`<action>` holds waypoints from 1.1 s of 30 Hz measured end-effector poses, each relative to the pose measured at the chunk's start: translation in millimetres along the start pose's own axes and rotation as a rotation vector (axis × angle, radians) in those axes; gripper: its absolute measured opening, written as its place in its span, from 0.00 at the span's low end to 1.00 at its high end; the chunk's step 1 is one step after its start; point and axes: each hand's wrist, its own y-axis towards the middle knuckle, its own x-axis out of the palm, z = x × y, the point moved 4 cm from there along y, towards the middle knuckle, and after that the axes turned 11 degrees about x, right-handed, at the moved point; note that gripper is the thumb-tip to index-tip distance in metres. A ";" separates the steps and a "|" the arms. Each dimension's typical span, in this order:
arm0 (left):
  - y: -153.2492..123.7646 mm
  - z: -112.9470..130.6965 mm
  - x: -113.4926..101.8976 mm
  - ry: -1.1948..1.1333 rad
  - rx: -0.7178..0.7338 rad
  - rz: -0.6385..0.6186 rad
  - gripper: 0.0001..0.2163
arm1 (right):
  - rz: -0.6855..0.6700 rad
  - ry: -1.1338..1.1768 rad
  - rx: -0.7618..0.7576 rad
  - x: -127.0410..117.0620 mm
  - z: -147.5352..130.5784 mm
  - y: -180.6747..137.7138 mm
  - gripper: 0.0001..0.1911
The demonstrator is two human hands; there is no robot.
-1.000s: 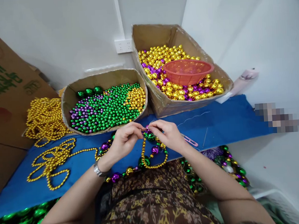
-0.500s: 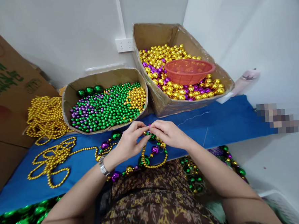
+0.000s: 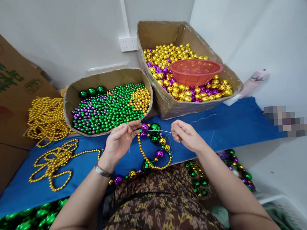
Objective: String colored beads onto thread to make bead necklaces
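A thin white thread is stretched between my two hands above the blue cloth. My left hand, with a metal watch at its wrist, pinches one side of the thread. Closed in a fist, my right hand grips the other side. Between and just below them lies a bead garland of large green, purple and gold balls. A loop of small gold beads hangs down from it toward the table's front edge. Part of the garland is hidden behind my left hand and forearm.
A carton of small green, purple and gold beads stands behind my left hand. Right of it, a taller carton holds larger balls and a red basket. Gold bead strings lie at left. A loose thread lies on the blue cloth.
My hands were together over the garland and have moved apart, left hand to the left and right hand to the right. The thread is now drawn out between them.
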 end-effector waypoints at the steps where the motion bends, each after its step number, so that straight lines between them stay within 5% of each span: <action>1: 0.1 -1.3 1.1 0.005 -0.004 0.005 0.09 | 0.002 -0.037 -0.007 2.1 -0.5 0.1 0.17; 7: 0.5 2.1 -7.1 0.015 0.000 0.049 0.09 | -0.042 -0.517 -0.097 -15.4 -15.7 -6.0 0.14; 9: 0.3 1.1 -10.7 0.010 0.001 0.063 0.09 | -0.043 -0.383 -0.051 -20.7 -13.2 -8.4 0.17; 15: 2.5 -10.0 -3.1 -0.130 0.030 0.141 0.09 | 0.097 0.498 -0.072 -0.2 -6.1 -4.3 0.24; 20: 2.1 -23.3 -10.6 -0.091 0.017 0.202 0.12 | 0.172 0.652 -0.002 7.8 13.5 7.3 0.22; 26: -0.9 -33.5 -15.9 0.007 -0.083 0.148 0.14 | 0.180 0.424 -0.008 -7.4 27.3 5.0 0.21; 30: 6.4 -26.4 3.5 0.191 -0.183 -0.051 0.26 | 0.235 -0.132 -0.205 -16.2 -11.8 -1.4 0.20; 33: 12.1 -21.1 20.3 0.439 -0.212 -0.266 0.21 | 0.201 -0.455 -0.390 -4.2 -48.9 6.4 0.17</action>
